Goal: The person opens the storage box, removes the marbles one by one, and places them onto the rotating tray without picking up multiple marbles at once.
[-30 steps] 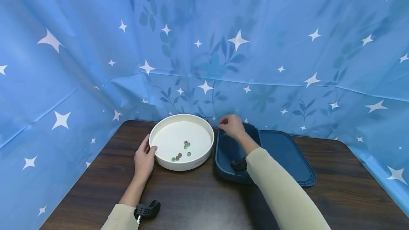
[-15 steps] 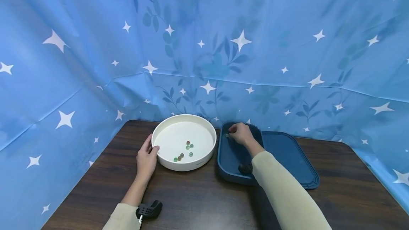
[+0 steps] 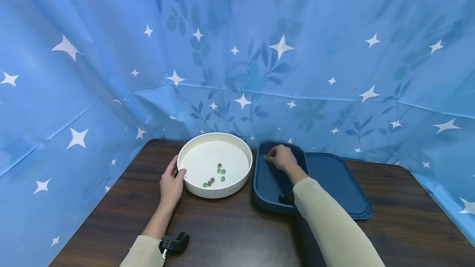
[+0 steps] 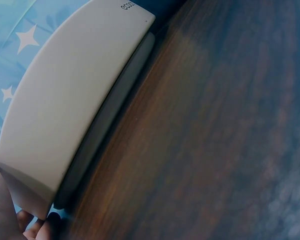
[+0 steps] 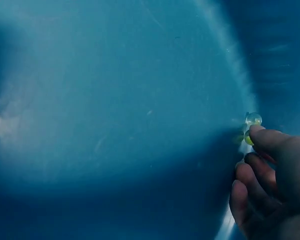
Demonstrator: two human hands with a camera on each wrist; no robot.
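My left hand (image 3: 172, 184) grips the left side of a round white tray (image 3: 237, 188), its thumb over the rim. In the left wrist view the tray's outer wall (image 4: 70, 95) runs up from my fingers. Several glass marbles (image 3: 219, 171), greenish and brownish, lie on the tray's floor. My right hand (image 3: 283, 158) reaches down into a deep blue box (image 3: 268, 184), near its far left corner. In the right wrist view its thumb and fingertips pinch a yellowish marble (image 5: 248, 138). A clear marble (image 5: 253, 118) sits right beside it, near the box wall.
A flat blue lid (image 3: 335, 180) lies to the right of the box, partly behind the right sleeve. The dark wooden table (image 3: 222, 234) ends at a starry blue curtain (image 3: 237, 73) behind. A black wrist device (image 3: 174, 242) sits on the left wrist.
My right hand has gone from the box's far left rim down inside to the marbles. The left hand keeps its hold on the tray. The head view has shifted slightly.
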